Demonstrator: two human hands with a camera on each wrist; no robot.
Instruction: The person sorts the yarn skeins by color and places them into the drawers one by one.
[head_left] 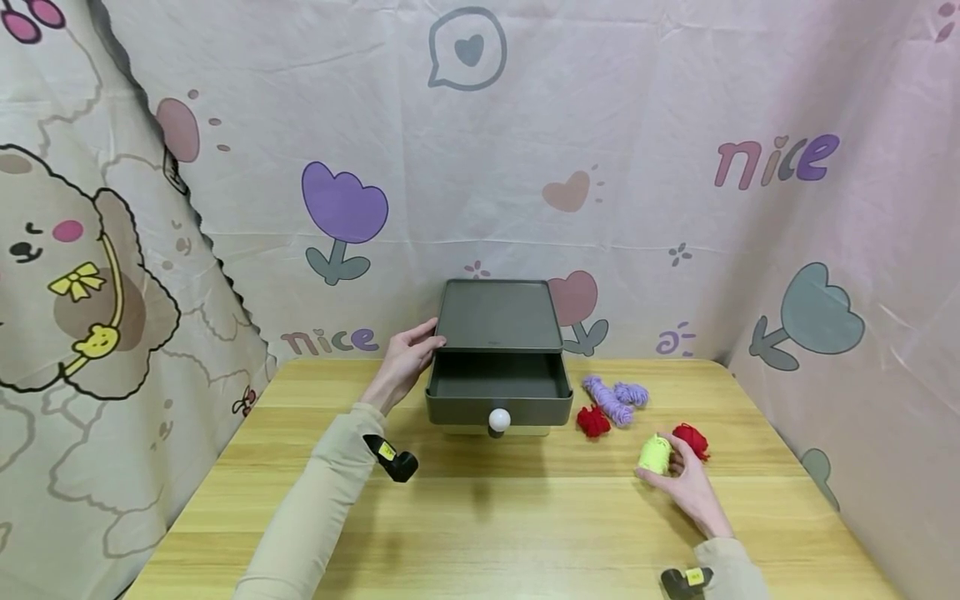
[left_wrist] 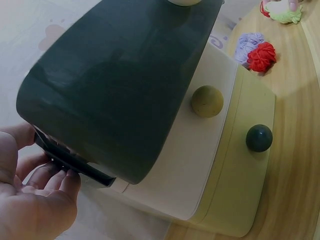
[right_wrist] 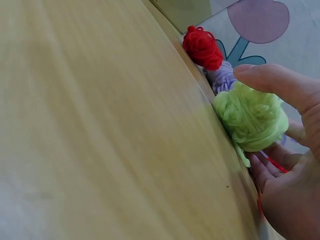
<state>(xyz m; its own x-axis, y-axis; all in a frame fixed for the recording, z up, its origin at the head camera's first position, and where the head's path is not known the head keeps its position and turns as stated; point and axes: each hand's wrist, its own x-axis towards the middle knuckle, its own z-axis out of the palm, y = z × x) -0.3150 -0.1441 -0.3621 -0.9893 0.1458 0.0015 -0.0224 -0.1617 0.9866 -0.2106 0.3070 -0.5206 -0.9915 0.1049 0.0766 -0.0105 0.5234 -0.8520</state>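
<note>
A small drawer cabinet (head_left: pixel 498 315) stands on the table with its dark grey top drawer (head_left: pixel 467 410) pulled out; no contents show inside. My left hand (head_left: pixel 408 358) holds the cabinet's upper left side near the front, fingers curled at the dark edge in the left wrist view. Over to the right, my right hand (head_left: pixel 686 483) grips a yellow-green yarn ball (head_left: pixel 655 455) between thumb and fingers, at the tabletop. Right beside that hand lies a red yarn ball (head_left: pixel 691 440), partly covered by the fingers.
Between cabinet and right hand lie another red yarn ball (head_left: pixel 593 422) and purple yarn skeins (head_left: pixel 609 402). Below the top drawer are a white drawer (left_wrist: pixel 170 170) and a yellow-green drawer (left_wrist: pixel 235 165), both pushed in, with round knobs. A printed cloth (head_left: pixel 480 167) hangs behind the wooden table (head_left: pixel 480 533).
</note>
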